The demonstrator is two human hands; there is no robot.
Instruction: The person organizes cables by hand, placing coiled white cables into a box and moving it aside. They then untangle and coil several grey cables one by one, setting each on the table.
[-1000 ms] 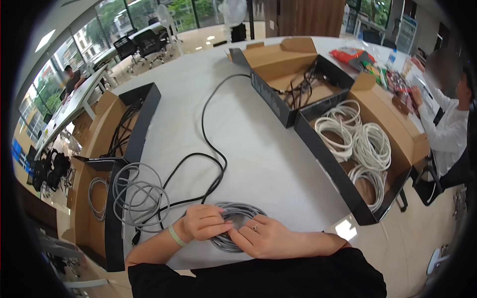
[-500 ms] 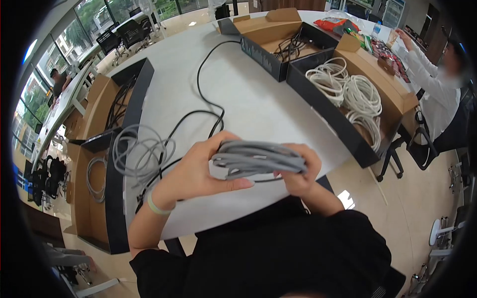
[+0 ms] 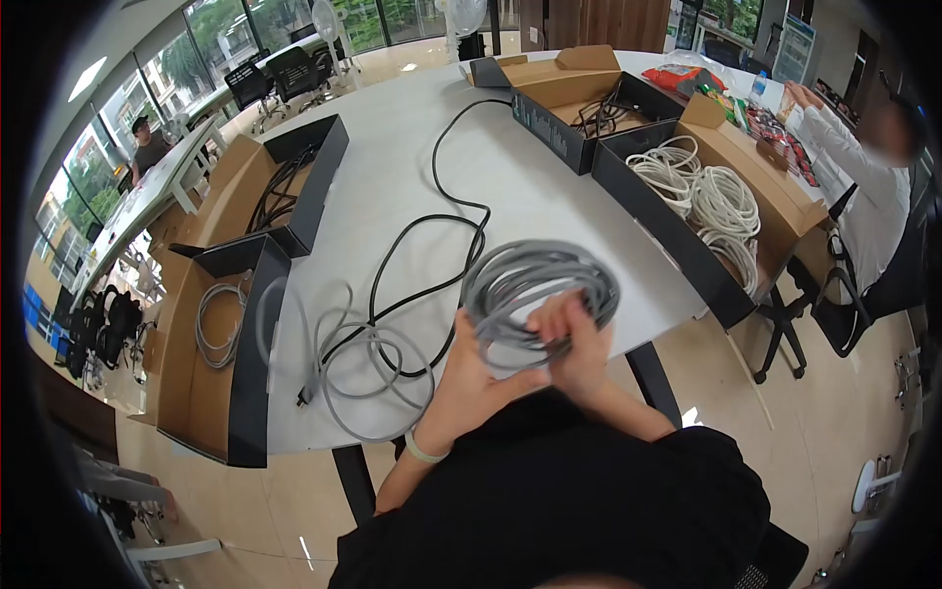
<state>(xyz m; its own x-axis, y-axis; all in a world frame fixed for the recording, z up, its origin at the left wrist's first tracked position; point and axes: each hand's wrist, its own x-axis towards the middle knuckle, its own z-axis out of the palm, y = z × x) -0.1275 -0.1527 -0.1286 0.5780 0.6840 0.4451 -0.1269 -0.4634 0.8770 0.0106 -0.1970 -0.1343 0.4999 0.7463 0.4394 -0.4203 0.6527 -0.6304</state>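
Observation:
A coiled grey cable [image 3: 520, 270] is held up over the table's near edge, its loops facing me. My left hand [image 3: 476, 383] grips the coil's lower left side, thumb stretched along the bottom. My right hand [image 3: 579, 348] is closed round its lower right part, with the fingers inside the loop. Loose loops of grey cable [image 3: 378, 368] lie on the table to the left of my hands. A black cable [image 3: 437, 211] winds across the tabletop behind them.
White table [image 3: 392, 147]. An open box [image 3: 211, 393] at left holds a grey coil; the box behind it [image 3: 324, 187] has black cables. At right, one box [image 3: 667, 240] contains white cables, another [image 3: 554, 123] black ones. A person [image 3: 873, 177] sits at far right.
Both hands have turned the coil from edge-on to face-on. The view has shifted, and more of the loose grey loops now shows left of my hands.

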